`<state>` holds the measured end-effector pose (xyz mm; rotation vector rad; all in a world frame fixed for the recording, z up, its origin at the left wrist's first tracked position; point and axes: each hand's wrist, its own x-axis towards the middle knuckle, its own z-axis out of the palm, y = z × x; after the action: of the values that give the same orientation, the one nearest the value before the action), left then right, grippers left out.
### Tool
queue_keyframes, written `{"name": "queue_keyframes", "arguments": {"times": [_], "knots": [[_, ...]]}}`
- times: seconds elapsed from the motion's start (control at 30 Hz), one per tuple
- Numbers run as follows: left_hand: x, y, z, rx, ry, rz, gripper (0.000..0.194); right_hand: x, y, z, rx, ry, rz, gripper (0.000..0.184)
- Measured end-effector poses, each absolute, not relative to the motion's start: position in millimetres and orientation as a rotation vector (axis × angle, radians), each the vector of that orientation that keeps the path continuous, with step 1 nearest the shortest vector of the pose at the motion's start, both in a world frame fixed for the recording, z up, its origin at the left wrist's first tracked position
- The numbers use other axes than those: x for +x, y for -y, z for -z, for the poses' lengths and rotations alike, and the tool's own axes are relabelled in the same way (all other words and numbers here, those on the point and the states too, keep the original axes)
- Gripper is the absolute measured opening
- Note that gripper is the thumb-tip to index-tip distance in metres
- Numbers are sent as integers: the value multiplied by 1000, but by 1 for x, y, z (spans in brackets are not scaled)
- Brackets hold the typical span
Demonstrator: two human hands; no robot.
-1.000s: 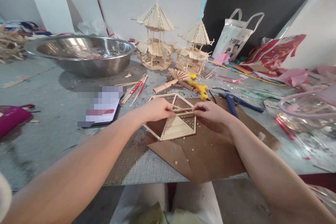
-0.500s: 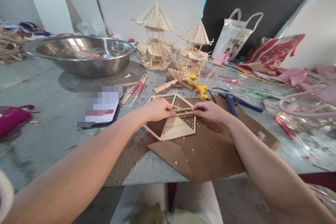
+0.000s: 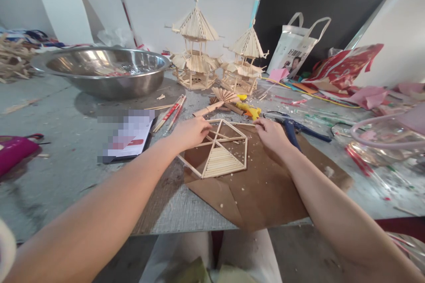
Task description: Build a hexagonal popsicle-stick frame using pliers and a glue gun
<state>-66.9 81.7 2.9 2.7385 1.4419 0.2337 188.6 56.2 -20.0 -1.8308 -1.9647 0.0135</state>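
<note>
A hexagonal frame of thin wooden sticks (image 3: 246,152) lies on brown paper, with spokes meeting at its middle. Its front section is filled with a triangle of sticks (image 3: 222,162) laid side by side. My left hand (image 3: 192,133) is closed over the frame's left part, covering that corner; the exact grip is partly hidden. Beyond the frame's right side, my right hand (image 3: 269,133) pinches the end of a thin wooden stick (image 3: 244,124), which reaches left toward the frame's back corner. Short loose pieces (image 3: 239,142) lie inside the frame.
Two stick pagodas (image 3: 196,62) stand behind, near a yellow glue gun (image 3: 250,109) and a folded paper fan (image 3: 226,94). Blue pliers-like tool (image 3: 307,131) lies right. A phone (image 3: 131,137), red-wrapped sticks (image 3: 171,112) and a steel basin (image 3: 116,86) are left. Brown paper (image 3: 265,194) reaches the table edge.
My hands have moved apart: the left slid left and slightly back, the right moved right and back. The stick between them over the frame's middle is no longer there.
</note>
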Motion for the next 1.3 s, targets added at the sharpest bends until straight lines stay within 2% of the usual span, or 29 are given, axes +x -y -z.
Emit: {"name": "queue_keyframes", "arguments": {"times": [0.13,0.3,0.53,0.8,0.9,1.07,1.17,1.3], "knots": [[-68,-85,-1,2755,-1416,-209,31,188,-58,23,-1758,1996,172,32],[-67,-86,-2,2759,-1409,-247,25,184,-56,20,-1575,2039,258,27],[-62,-77,-10,2695,-1400,-350,25,172,-52,17,-1488,2345,59,28],[-57,-69,-19,2457,-1340,-348,30,170,-49,12,-1890,2226,9,39],[-56,-68,-19,2393,-1262,-291,30,168,-47,13,-1722,2124,-48,37],[-49,-65,-16,2327,-1169,-245,27,159,-43,16,-1337,2001,-404,30],[-47,-63,-16,2323,-1171,-230,26,158,-42,16,-1298,2067,-499,22],[-52,-64,-21,2379,-1227,-240,31,168,-46,14,-1361,2036,-562,23]]}}
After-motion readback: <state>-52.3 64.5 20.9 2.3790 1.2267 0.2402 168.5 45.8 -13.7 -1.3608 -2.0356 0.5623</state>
